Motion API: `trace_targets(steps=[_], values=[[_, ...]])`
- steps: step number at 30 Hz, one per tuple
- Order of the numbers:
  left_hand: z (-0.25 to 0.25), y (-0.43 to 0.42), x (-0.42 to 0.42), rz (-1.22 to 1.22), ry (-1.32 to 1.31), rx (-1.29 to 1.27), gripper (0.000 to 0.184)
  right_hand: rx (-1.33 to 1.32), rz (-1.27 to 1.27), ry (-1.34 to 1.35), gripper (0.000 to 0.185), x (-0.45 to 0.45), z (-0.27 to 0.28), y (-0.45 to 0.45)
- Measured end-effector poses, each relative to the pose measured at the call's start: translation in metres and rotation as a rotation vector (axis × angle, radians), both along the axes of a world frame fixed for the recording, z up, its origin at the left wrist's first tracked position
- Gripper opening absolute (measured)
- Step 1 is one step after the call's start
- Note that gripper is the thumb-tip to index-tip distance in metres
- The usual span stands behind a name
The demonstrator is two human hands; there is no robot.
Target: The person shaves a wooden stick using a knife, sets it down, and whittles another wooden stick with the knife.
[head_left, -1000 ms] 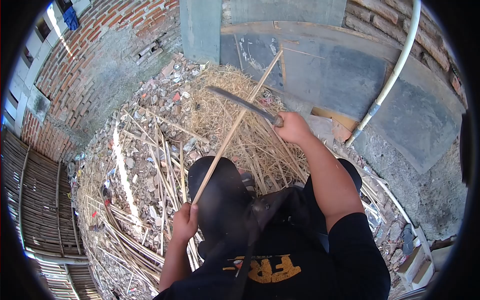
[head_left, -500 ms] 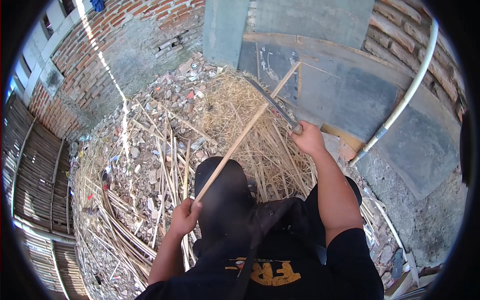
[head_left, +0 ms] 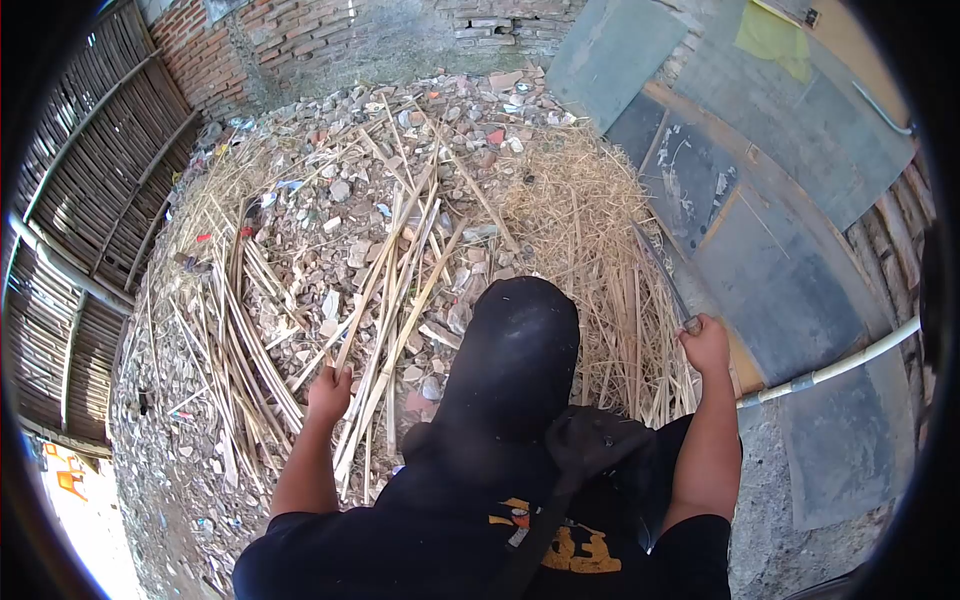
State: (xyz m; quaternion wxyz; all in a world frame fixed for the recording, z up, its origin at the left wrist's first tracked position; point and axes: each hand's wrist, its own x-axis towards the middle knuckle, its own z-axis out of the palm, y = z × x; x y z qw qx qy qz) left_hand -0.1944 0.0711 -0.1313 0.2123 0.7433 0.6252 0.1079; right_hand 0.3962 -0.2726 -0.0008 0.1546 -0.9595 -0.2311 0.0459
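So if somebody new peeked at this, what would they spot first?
Probably the long dark blade in the person's right hand, over on the right by the straw. Then the long pale strips lying across the stony ground, left of the dark-clothed knee. The yellow-green patch at the top right stands out too.

The right hand (head_left: 706,344) hides most of the handle (head_left: 692,325) of the knife (head_left: 663,274). A strap (head_left: 543,530) partly covers the shirt print (head_left: 582,553).
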Motion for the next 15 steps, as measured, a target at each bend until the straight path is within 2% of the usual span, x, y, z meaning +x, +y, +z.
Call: trace_targets(steps=[2,5,6,9,12,13,14,15], values=[[-0.014,0.002,-0.006,0.061,-0.015,-0.007,0.049,0.045,0.005,-0.05,0.062,0.004,-0.01,-0.004],[-0.024,0.02,0.0,0.115,-0.049,-0.03,0.045,0.124,0.025,-0.14,0.035,0.025,-0.034,-0.015],[-0.026,0.029,0.004,0.118,-0.065,-0.02,0.044,0.173,0.042,-0.164,0.032,0.025,-0.032,-0.017],[-0.022,0.059,0.018,0.116,-0.122,0.009,0.043,0.131,-0.018,-0.037,0.037,0.01,0.012,-0.013],[-0.018,0.086,0.034,0.116,-0.162,0.069,0.042,0.352,-0.047,-0.141,0.03,0.007,0.034,-0.028],[-0.02,0.095,0.039,0.114,-0.171,0.094,0.042,0.394,-0.095,-0.113,0.029,0.009,0.042,-0.039],[-0.021,0.107,0.042,0.126,-0.164,0.013,0.041,0.436,-0.147,-0.085,0.029,0.012,0.049,-0.053],[-0.028,0.113,0.045,0.129,-0.154,0.067,0.043,0.453,-0.17,-0.126,0.029,0.012,0.055,-0.069]])
